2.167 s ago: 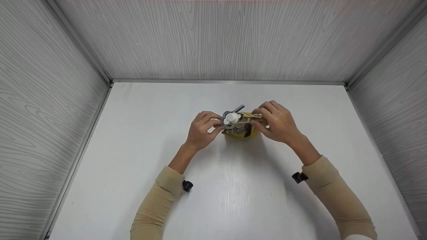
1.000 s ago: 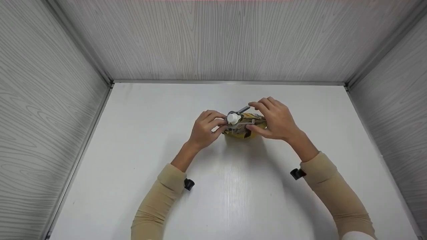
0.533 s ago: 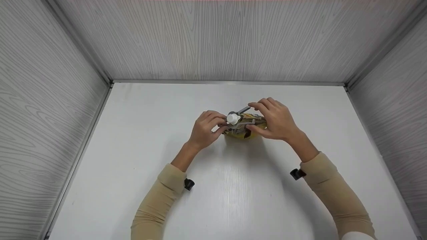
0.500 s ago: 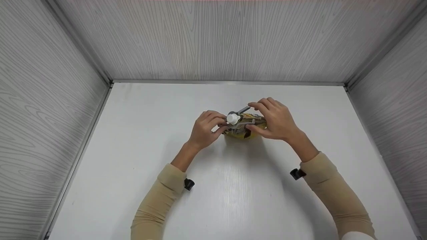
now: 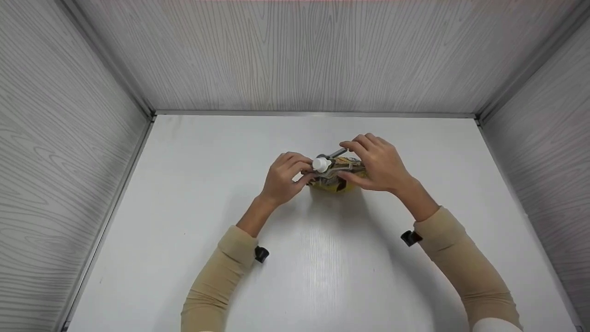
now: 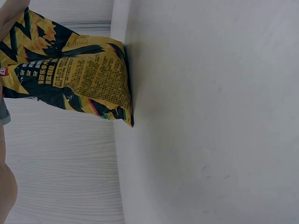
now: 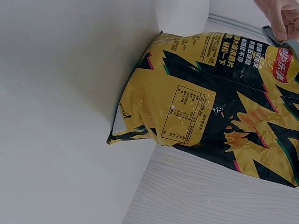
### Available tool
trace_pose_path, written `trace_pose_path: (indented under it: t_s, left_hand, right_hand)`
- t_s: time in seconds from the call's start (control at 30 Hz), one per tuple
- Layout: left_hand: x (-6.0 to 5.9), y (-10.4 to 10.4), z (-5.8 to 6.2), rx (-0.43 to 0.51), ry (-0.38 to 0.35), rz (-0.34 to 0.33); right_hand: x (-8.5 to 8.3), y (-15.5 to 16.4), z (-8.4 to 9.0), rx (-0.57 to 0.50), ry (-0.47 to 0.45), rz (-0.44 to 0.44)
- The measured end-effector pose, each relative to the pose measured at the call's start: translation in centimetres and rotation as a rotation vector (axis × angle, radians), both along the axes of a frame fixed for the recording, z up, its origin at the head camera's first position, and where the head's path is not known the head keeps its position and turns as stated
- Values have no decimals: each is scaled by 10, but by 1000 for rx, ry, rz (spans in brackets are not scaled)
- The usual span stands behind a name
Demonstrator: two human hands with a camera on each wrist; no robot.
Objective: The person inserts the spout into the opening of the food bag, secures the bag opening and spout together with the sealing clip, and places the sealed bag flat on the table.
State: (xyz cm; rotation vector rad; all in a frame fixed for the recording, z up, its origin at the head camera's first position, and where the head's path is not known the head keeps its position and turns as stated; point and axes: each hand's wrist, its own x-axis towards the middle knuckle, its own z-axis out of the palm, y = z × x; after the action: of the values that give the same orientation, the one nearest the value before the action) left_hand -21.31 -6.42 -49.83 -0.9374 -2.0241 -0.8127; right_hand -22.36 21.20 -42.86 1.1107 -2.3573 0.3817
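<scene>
A yellow and black snack bag (image 5: 335, 185) stands upright on the white table, its printed side filling much of the right wrist view as bag (image 7: 187, 102). Across its top lies a grey sealing clip (image 5: 339, 152) with a white spout cap (image 5: 321, 164); its two arms stand spread apart, one on each side of the bag's mouth. My left hand (image 5: 282, 179) pinches the clip's end beside the cap. With fingertips on the far arm and thumb by the near arm, my right hand (image 5: 381, 165) grips the clip from the other side.
The white table (image 5: 318, 276) is bounded by a grey wood-grain back wall (image 5: 295, 55) and by side walls left and right. Each beige sleeve (image 5: 237, 251) carries a small black wrist camera (image 5: 261, 254).
My right fingers have moved from the bag's top edge out to the end of the clip's far arm. Lately the right hand has shifted slightly left; my left hand barely moves.
</scene>
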Motion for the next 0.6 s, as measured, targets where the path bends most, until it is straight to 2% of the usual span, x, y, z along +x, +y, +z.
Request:
trace_pose_path:
  t_s: [0.6]
  left_hand:
    - [-2,0,-2,15,5,-12]
  right_hand:
    - [0,-2,0,-1,18,8]
